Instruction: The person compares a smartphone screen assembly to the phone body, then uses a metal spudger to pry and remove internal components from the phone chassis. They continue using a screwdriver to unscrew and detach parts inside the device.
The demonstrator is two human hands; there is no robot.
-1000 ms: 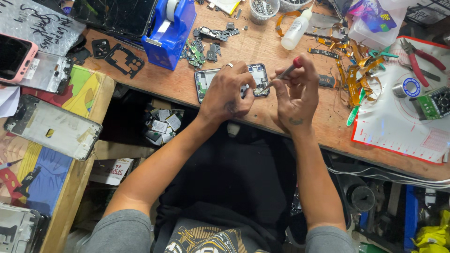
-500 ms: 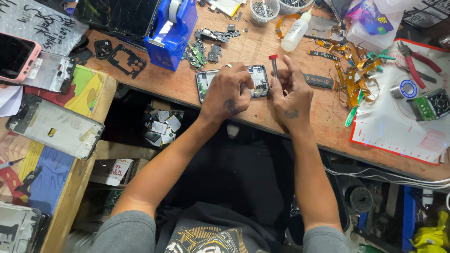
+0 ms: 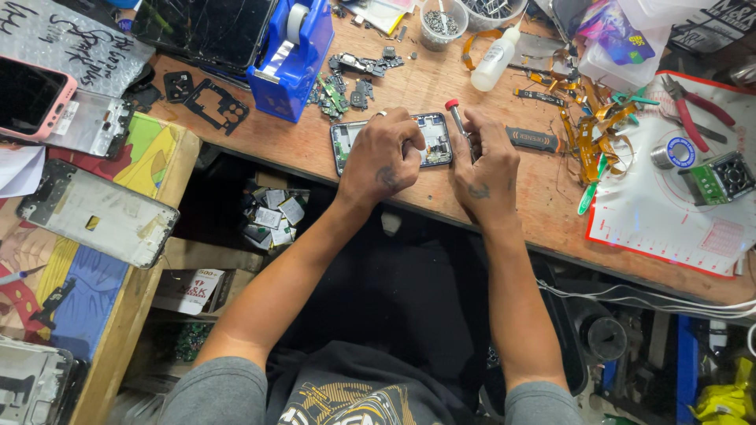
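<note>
Phone frame point(image 3: 435, 135) pinned flat on bench point(image 3: 441, 201) w/ left hand point(image 3: 383, 156); right hand point(image 3: 482, 161) gripping red-capped screwdriver point(image 3: 457, 120) — keep it vertical, light torque.

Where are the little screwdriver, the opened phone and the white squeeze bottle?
screwdriver point(image 3: 453, 106), head view, on its red cap.
opened phone point(image 3: 434, 142), head view, on its exposed inside.
white squeeze bottle point(image 3: 493, 63), head view, on its body.

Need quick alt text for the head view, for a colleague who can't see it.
Left hand steadies an opened phone on a cluttered wooden workbench while the right hand holds a red-capped screwdriver upright over it. A blue tape dispenser stands behind.
</note>
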